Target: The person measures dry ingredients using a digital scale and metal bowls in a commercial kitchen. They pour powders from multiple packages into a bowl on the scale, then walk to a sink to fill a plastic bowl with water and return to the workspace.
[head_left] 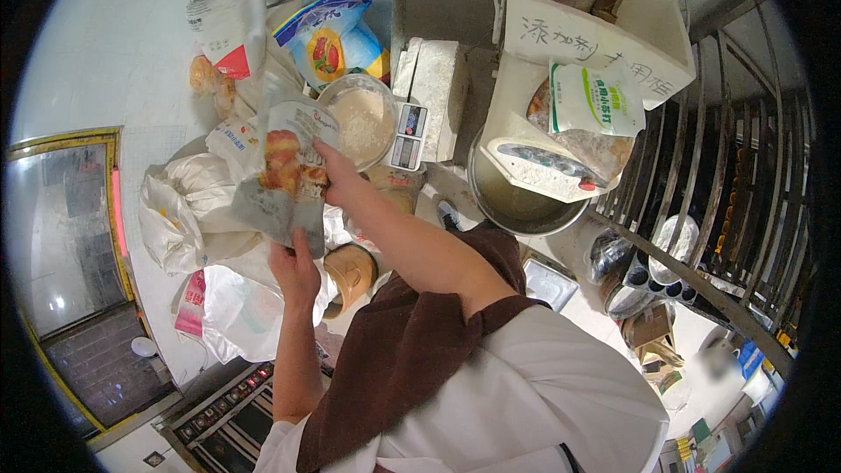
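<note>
Both of my hands hold a grey-and-white printed packet [289, 174] with pictures of bread on it. My right hand [340, 174] grips its right edge, fingers partly behind it. The thumb of my left hand [295, 269] lies on the lower end, with the other fingers hidden. Just behind the packet, a clear round bowl [361, 115] of pale flour-like powder sits at a digital kitchen scale [409, 138]; the packet covers part of the bowl's left rim. I cannot tell whether the packet's top is open.
Left of the packet slumps a white woven sack [190, 210]; a plastic bag [240, 315] lies below it. Beyond the bowl stands a blue-and-yellow bag [341, 39]. At right, a white foam box [591, 46] and a white-green packet [598, 102] sit above a metal basin [525, 217].
</note>
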`<state>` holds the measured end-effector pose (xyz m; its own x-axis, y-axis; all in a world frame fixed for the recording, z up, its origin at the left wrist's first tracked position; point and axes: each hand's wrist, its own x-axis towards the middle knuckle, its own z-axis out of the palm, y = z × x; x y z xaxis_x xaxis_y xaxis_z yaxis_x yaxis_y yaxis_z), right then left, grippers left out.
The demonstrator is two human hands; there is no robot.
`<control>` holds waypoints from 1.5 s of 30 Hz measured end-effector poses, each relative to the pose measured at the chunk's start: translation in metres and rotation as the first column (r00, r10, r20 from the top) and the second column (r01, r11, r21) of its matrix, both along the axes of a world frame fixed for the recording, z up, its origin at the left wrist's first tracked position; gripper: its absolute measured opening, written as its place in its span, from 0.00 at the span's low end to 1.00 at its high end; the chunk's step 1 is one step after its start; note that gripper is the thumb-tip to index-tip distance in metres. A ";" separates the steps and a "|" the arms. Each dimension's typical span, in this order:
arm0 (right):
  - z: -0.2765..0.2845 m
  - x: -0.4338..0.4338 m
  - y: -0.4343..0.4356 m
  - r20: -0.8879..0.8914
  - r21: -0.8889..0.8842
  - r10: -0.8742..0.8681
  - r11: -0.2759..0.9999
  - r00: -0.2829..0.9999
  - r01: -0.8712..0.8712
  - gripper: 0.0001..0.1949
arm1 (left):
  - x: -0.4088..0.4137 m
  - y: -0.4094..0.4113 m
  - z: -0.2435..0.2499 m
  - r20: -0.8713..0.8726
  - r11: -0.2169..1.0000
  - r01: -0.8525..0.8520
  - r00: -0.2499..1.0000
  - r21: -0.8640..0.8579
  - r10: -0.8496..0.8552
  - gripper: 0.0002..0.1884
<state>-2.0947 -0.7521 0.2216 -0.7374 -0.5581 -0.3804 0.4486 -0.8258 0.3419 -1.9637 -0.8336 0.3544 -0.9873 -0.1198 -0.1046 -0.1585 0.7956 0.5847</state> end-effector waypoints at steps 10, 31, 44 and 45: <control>-0.025 0.020 0.019 -0.364 0.384 0.092 0.922 0.927 0.059 0.20 | -0.128 0.000 0.119 -0.002 0.933 0.348 0.937 -0.092 -0.349 0.15; -0.008 0.014 0.021 0.090 0.631 0.081 0.767 0.993 -0.120 0.45 | -0.263 0.043 -0.074 0.862 0.614 0.763 0.438 -0.204 -0.257 0.38; -0.045 0.004 -0.010 0.062 0.702 -0.041 0.712 0.997 -0.014 0.34 | -0.239 0.020 -0.081 0.770 0.894 0.447 0.560 0.031 -0.306 0.21; -0.051 0.005 -0.011 0.040 0.728 -0.051 0.686 0.998 0.005 0.32 | -0.237 0.019 -0.081 0.766 0.900 0.432 0.562 0.049 -0.311 0.20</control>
